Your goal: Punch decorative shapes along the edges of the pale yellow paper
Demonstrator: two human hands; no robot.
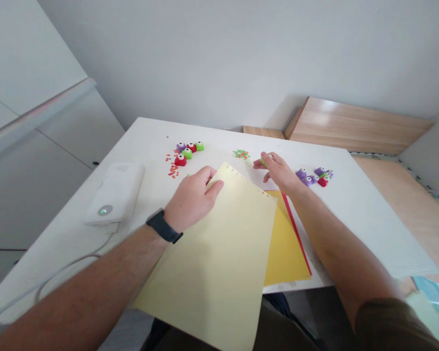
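Left hand [192, 200]: fingers curled shut, thumb on top, pinching the far-left corner of the pale sheet [219, 253]. The sheet runs from that hand back towards us and overhangs the near edge of the table [369, 219].
Right hand [278, 170]: fingertips closed on a small green punch [262, 160], mostly hidden, just past the sheet's far edge.

Risks as we see them:
- The sheet is held at one corner only, so any tug could pivot it. The overhang could drag it off the table.
- The yellow sheet [285, 243] and red sheet [296, 229] lie loose under it, below the right wrist. They could shift with it.
- Green confetti [241, 154] sits just left of the right hand and red confetti [172, 168] just beyond the left. A sweep of the sheet or a sleeve would scatter them.
- The cable [69, 268] of the power bank [115, 192] runs beside the left forearm, so it could snag.
- Spare punches [188, 150] lie beyond the left hand, and more [314, 176] lie right of the right hand. They are easy to knock.

Containers: none in view. Confetti and punches lie loose on the table.
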